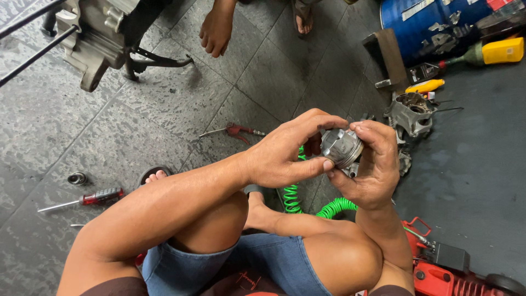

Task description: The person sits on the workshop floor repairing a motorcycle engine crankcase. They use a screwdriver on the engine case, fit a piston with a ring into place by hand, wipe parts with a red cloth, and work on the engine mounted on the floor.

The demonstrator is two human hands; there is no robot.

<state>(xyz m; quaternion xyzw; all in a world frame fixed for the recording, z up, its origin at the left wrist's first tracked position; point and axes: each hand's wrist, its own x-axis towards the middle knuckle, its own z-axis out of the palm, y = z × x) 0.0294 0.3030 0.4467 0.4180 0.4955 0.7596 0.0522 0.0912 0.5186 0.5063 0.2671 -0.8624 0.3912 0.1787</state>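
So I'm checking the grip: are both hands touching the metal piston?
Touching: the head view shows left hand and right hand fingertips pressed on the piston.

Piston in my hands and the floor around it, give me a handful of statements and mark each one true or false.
1. Both hands hold the metal piston: the left hand and the right hand grip it from either side. True.
2. The red-handled screwdriver is held in the left hand. False: it lies on the grey floor, apart from both hands.
3. A green coiled hose lies under the hands. True.
4. The blue drum stands at the lower left. False: it is at the upper right.
5. Another person's hand reaches down at the top of the view. True.
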